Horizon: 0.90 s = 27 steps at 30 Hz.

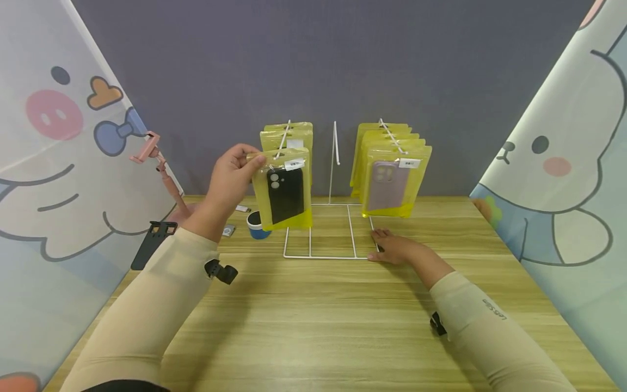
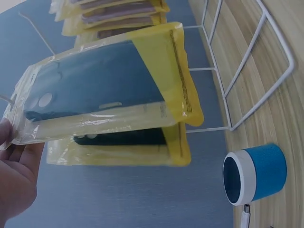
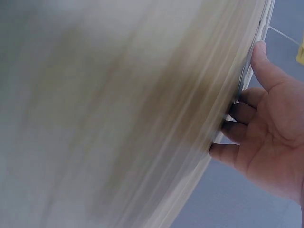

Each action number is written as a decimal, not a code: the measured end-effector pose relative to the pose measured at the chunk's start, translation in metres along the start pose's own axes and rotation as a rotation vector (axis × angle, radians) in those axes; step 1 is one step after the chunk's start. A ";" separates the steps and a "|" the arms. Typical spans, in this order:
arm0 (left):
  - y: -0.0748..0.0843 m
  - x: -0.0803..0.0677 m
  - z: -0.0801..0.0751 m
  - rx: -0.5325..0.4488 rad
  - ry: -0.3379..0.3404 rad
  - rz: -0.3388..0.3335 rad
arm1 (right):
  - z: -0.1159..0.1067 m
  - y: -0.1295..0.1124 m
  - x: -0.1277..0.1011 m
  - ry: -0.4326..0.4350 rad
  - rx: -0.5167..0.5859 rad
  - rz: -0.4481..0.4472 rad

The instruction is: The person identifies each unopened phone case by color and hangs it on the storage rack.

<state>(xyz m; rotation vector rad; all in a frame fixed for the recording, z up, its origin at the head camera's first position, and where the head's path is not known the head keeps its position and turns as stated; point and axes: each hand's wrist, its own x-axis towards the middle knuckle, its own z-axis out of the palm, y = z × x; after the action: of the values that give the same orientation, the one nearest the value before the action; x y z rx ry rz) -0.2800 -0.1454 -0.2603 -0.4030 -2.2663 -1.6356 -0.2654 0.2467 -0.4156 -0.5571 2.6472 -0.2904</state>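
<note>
Presently the left hand [image 1: 234,173] pinches a black-case packet [image 1: 284,188] at the white wire rack's [image 1: 325,239] left hook, not clearly seated, while the right hand [image 1: 393,247] presses its base, fingers flat.

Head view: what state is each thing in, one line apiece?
Left hand: raised, pinching the black-case packet's top.
Black-case packet: at the front of the left hook.
Right hand: flat on the rack base.
Wire rack: upright on the table.
Purple-case packets: hanging on the right hook.
Blue cup: lying on its side.
</note>
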 end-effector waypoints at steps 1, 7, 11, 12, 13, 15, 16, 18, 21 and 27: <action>-0.002 0.003 0.001 0.007 0.001 -0.009 | 0.000 0.000 0.000 0.000 0.003 0.000; -0.009 0.022 0.007 0.042 -0.010 -0.032 | 0.002 -0.001 -0.002 -0.002 0.000 -0.002; -0.011 0.031 0.009 0.083 -0.019 -0.040 | 0.003 -0.002 -0.002 -0.019 0.020 0.019; -0.011 0.033 0.009 0.086 -0.021 -0.044 | 0.002 -0.003 -0.002 -0.024 0.022 0.024; -0.012 0.034 0.009 0.088 -0.021 -0.044 | 0.002 -0.003 -0.002 -0.027 0.024 0.029; -0.013 0.036 0.009 0.086 -0.021 -0.041 | 0.001 -0.004 -0.002 -0.030 0.023 0.034; -0.014 0.036 0.008 0.078 -0.021 -0.039 | 0.001 -0.004 -0.002 -0.029 0.018 0.031; -0.015 0.035 0.007 0.053 -0.024 -0.039 | 0.000 -0.004 -0.001 -0.029 0.009 0.027; -0.016 0.030 0.004 0.001 -0.031 -0.041 | 0.000 -0.004 -0.001 -0.029 0.009 0.025; -0.017 0.009 -0.009 -0.080 -0.004 0.049 | -0.001 -0.002 -0.003 -0.037 0.039 0.029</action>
<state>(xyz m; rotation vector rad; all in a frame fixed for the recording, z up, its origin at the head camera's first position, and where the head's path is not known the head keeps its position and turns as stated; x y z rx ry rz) -0.2947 -0.1585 -0.2690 -0.4772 -2.1818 -1.7061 -0.2625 0.2465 -0.4132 -0.5069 2.6059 -0.3193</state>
